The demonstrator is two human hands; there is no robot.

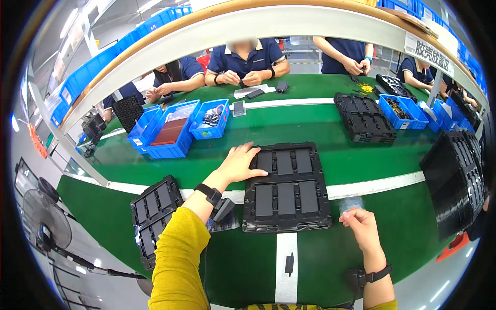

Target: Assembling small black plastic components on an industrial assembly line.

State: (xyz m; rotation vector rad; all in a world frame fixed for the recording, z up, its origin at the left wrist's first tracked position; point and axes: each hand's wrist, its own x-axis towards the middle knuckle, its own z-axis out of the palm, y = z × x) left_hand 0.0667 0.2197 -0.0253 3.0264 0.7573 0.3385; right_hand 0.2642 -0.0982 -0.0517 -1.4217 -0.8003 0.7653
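Note:
A black plastic tray (287, 176) lies in front of me, with flat dark rectangular pieces sitting in its pockets. My left hand (238, 164) rests on the tray's far left corner, its thumb and fingers spread apart. To the right of the tray, my right hand (361, 225) pinches what looks like a small clear plastic film (352, 202) just above the green table. Part of the film is hidden by my fingers. A second black tray (155, 217) with similar dark pieces stands by my left forearm, which covers some of it.
A small black part (289, 264) lies on the white strip nearest me. Tall tray stacks stand at the right (454, 181) and far right (364, 118). Blue bins (173, 135) sit at the far left. A shelf beam (268, 26) crosses overhead, and several people work opposite.

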